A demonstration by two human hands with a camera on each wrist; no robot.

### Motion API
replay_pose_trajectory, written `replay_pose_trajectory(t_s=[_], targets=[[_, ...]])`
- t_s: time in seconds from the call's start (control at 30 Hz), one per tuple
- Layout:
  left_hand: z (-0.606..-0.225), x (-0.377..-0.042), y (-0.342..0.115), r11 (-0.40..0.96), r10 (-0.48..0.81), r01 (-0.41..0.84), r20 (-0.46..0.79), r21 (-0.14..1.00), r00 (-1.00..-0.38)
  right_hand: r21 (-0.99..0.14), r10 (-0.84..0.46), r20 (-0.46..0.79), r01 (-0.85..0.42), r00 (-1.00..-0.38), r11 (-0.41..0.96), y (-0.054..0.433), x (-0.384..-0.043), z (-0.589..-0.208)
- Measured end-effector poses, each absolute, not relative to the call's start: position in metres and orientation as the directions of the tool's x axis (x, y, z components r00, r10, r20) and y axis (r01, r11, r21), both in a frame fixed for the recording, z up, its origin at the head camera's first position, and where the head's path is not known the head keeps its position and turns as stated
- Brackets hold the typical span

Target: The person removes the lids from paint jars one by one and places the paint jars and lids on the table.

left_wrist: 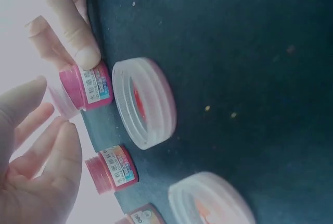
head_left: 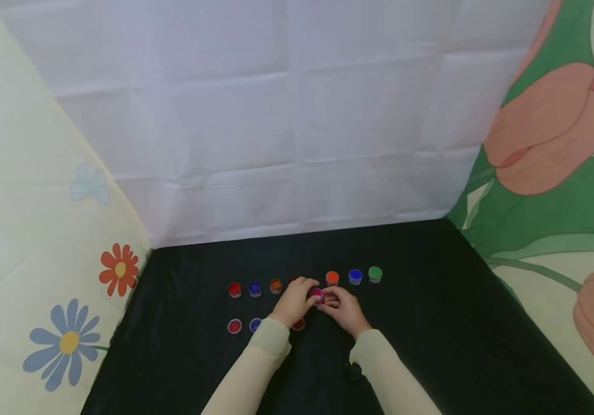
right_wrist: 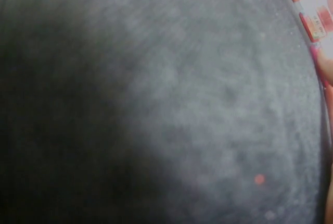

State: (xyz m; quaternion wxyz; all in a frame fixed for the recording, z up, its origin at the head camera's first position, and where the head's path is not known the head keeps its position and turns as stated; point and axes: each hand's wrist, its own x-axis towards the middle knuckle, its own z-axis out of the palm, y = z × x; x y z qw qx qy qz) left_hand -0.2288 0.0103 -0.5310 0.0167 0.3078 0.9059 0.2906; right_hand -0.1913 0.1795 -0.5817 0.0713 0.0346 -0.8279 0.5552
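A small magenta paint jar [head_left: 316, 294] is between my two hands near the middle of the black table. My left hand [head_left: 292, 304] has its thumb and fingers around the jar's translucent lid [left_wrist: 61, 98], which sits slightly askew at the jar's mouth in the left wrist view. The fingers of my right hand [head_left: 347, 313] hold the jar's labelled body from the other side. An uncapped red jar [left_wrist: 112, 169] stands beside it, and a loose lid [left_wrist: 145, 104] lies close by. The right wrist view catches only a bit of fingers at its edge.
Left of my hands stand uncapped red [head_left: 235, 290], blue [head_left: 255, 289] and orange [head_left: 275, 286] jars. Nearer lie loose lids [head_left: 234, 326]. To the right are capped orange [head_left: 332, 278], blue [head_left: 355, 276] and green [head_left: 375, 274] jars. A dark object [head_left: 354, 370] is by my right sleeve.
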Motion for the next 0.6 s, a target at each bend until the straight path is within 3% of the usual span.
replay_pose_trajectory(t_s=[0.3, 0.6], targets=[[-0.5297, -0.231, 0.0124, 0.612, 0.592, 0.58, 0.175, 0.538, -0.787, -0.917, 0.03, 0.142, -0.12, -0.989, 0.38, 0.1784, -0.1906, -0.5801], [-0.536, -0.2269, 0.0093, 0.535, 0.479, 0.5, 0.243, 0.681, -0.844, -0.902, 0.037, 0.189, -0.159, -0.981, 0.401, 0.1785, -0.1908, -0.5823]])
